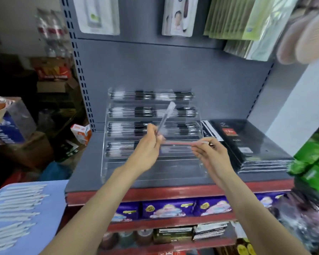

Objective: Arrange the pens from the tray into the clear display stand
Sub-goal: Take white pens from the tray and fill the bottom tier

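Left hand point(149, 144) curled round the lower end of a clear pen point(165, 116), barrel angled up and to the right over the clear display stand point(151, 133). Right hand point(209, 153) pinching one end of a red-tinted pen point(180, 143), held level between both hands, far tip touching or just beside the left fingers; cannot tell which. Both pens in front of the stand's lower tiers. Upper tiers of the stand filled with rows of dark-capped pens lying sideways; lowest tier bare. Stand on a grey shelf point(85, 173), beside a stack of black notebooks point(250, 144). More pens point(17, 205) laid out in rows on a blue tray point(50, 208) at lower left.
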Available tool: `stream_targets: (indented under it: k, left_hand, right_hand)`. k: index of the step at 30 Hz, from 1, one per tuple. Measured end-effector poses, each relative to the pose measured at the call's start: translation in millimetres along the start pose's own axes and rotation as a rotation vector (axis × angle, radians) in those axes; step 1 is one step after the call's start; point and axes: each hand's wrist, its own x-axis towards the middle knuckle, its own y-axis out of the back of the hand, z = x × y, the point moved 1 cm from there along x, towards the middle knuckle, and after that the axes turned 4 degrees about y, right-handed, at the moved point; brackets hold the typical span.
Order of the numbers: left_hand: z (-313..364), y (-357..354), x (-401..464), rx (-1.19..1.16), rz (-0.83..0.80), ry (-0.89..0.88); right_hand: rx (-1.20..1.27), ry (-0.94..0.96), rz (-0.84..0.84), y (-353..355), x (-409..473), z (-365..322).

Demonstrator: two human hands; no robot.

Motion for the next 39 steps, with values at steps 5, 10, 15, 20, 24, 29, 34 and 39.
stream_targets:
  k: [5, 10, 15, 20, 24, 29, 34, 39]
  left_hand:
    - [10.4, -7.8, 25.1, 0.207, 0.069, 0.031]
    - [18.5, -17.2, 42.3, 0.352, 0.151, -0.038]
    - [10.7, -24.8, 49.2, 0.364, 0.065, -0.104]
    - [1.5, -22.9, 53.5, 0.299, 0.050, -0.018]
    - [-4.1, -24.7, 55.5, 0.375, -0.049, 0.069]
    - [-3.0, -31.9, 58.8, 0.392, -0.092, 0.105]
    - [-6.5, -29.4, 56.7, 0.407, -0.146, 0.094]
    - [-5.1, -27.0, 56.1, 0.408, -0.196, 0.075]
  right_hand:
    - [-0.017, -0.001, -0.004, 14.5, 22.2, -7.4]
    - [-0.063, -0.015, -0.056, 21.5, 34.4, -7.0]
    - [-0.076, -0.035, -0.078, 26.8, 45.5, -2.6]
    - [-0.253, 0.071, -0.049, 32.6, 51.8, 5.1]
    - [-0.501, 0.097, 0.014, 46.4, 58.8, 9.2]
    - [-0.443, -0.081, -0.118, 46.7, 60.7, 15.9]
    - [-0.418, -0.095, -0.103, 47.2, 60.2, 17.6]
    - [-0.413, -0.089, -0.100, 46.3, 60.8, 17.8]
